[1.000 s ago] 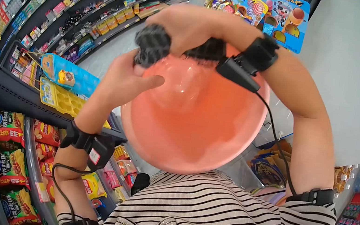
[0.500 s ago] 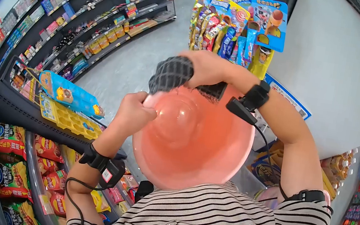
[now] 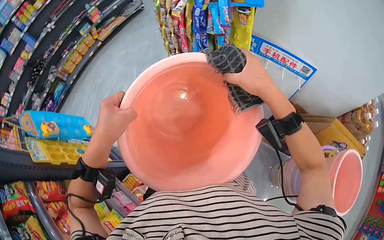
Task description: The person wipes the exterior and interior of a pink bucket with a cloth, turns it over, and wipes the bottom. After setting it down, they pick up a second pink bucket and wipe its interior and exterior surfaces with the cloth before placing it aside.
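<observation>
A large pink plastic basin [image 3: 185, 129] is tilted up against the front of my striped top, its hollow inside facing me. My left hand [image 3: 115, 117] grips the basin's rim on the left side, fingers curled around the edge. In my right hand [image 3: 254, 74] is a dark grey checked cloth [image 3: 227, 58], bunched up and pressed over the rim at the upper right. Part of the cloth hangs down below the hand, inside the basin. Both forearms carry black straps with small devices and cables.
Candy packets [image 3: 188, 19] hang on a display just beyond the basin. Shelves of goods [image 3: 59, 38] curve along the left, with chip bags [image 3: 13, 200] at lower left. A pink bucket [image 3: 346, 182] stands at right, near cardboard boxes [image 3: 337, 135]. A blue sign [image 3: 282, 59] hangs on a white panel.
The cloth has moved along the rim from the upper left to the upper right. My left hand has shifted left with the basin, and the view has turned right.
</observation>
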`<action>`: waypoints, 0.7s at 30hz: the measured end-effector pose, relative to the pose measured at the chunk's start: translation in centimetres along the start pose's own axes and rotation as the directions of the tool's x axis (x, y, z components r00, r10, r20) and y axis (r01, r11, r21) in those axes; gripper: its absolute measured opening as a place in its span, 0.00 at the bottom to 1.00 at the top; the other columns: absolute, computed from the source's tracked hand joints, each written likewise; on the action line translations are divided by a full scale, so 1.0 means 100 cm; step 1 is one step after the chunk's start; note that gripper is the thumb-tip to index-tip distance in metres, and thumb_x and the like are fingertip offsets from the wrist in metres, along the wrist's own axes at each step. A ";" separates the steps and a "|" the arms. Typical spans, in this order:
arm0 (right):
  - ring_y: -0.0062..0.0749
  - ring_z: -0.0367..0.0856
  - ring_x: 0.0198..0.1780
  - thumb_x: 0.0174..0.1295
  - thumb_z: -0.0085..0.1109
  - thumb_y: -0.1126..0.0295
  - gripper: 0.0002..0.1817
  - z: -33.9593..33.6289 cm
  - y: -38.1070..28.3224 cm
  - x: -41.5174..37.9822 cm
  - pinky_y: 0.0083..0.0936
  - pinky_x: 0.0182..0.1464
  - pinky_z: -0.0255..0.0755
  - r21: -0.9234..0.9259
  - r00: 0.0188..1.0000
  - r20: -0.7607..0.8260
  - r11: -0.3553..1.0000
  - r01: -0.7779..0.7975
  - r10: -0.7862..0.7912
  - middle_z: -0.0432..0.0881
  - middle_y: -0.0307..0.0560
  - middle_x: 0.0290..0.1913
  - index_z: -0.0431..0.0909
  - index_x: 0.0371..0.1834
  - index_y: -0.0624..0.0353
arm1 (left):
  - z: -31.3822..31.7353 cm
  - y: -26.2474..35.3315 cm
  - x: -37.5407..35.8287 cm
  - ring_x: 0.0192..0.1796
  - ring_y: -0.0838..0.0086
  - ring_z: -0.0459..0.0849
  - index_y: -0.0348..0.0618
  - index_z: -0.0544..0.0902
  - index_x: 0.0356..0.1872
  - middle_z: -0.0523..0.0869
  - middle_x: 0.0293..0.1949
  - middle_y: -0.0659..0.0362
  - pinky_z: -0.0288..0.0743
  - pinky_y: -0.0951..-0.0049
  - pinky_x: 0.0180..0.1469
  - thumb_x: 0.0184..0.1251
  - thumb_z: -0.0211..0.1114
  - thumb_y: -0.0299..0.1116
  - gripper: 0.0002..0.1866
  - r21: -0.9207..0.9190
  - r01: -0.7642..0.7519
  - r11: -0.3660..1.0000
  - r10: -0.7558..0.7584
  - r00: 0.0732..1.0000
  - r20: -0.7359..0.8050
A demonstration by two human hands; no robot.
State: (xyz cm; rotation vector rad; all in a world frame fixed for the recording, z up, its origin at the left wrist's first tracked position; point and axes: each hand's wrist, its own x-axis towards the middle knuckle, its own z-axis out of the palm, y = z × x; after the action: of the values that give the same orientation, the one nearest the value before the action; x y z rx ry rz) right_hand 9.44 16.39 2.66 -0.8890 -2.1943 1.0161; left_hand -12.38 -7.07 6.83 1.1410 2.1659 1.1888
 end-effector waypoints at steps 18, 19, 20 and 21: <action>0.52 0.76 0.42 0.33 0.63 0.64 0.35 -0.064 0.026 0.052 0.34 0.44 0.70 -0.279 0.971 0.237 0.955 0.103 -0.035 0.77 0.64 0.38 0.67 0.49 0.68 | 0.112 0.088 0.124 0.37 0.51 0.77 0.34 0.76 0.37 0.79 0.34 0.43 0.71 0.63 0.39 0.41 0.62 0.31 0.18 0.300 -0.424 0.855 0.218 0.816 0.535; 0.52 0.75 0.42 0.33 0.63 0.64 0.33 -0.078 0.034 0.054 0.34 0.43 0.69 -0.234 0.968 0.250 0.969 0.083 -0.022 0.76 0.64 0.38 0.68 0.47 0.68 | 0.127 0.088 0.129 0.38 0.51 0.78 0.34 0.76 0.37 0.79 0.34 0.43 0.71 0.64 0.39 0.41 0.62 0.30 0.18 0.290 -0.443 0.848 0.246 0.815 0.524; 0.52 0.76 0.40 0.33 0.63 0.63 0.31 -0.089 0.047 0.057 0.35 0.41 0.70 -0.248 0.971 0.236 0.963 0.107 -0.047 0.77 0.62 0.36 0.69 0.45 0.66 | 0.145 0.085 0.136 0.38 0.52 0.78 0.34 0.76 0.38 0.79 0.35 0.43 0.71 0.64 0.40 0.42 0.61 0.29 0.18 0.280 -0.470 0.837 0.279 0.808 0.519; 0.52 0.76 0.38 0.33 0.63 0.63 0.30 -0.097 0.066 0.059 0.36 0.40 0.70 -0.263 0.975 0.213 0.957 0.123 -0.066 0.77 0.60 0.34 0.69 0.43 0.65 | 0.161 0.089 0.144 0.39 0.52 0.78 0.34 0.76 0.38 0.80 0.35 0.43 0.71 0.64 0.40 0.42 0.61 0.29 0.18 0.268 -0.504 0.821 0.316 0.793 0.521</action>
State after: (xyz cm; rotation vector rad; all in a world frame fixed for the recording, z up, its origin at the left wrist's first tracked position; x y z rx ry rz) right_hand 14.82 28.37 3.96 -0.8181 -2.5709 0.7968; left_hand -5.77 15.28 5.81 1.9408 1.8655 0.5300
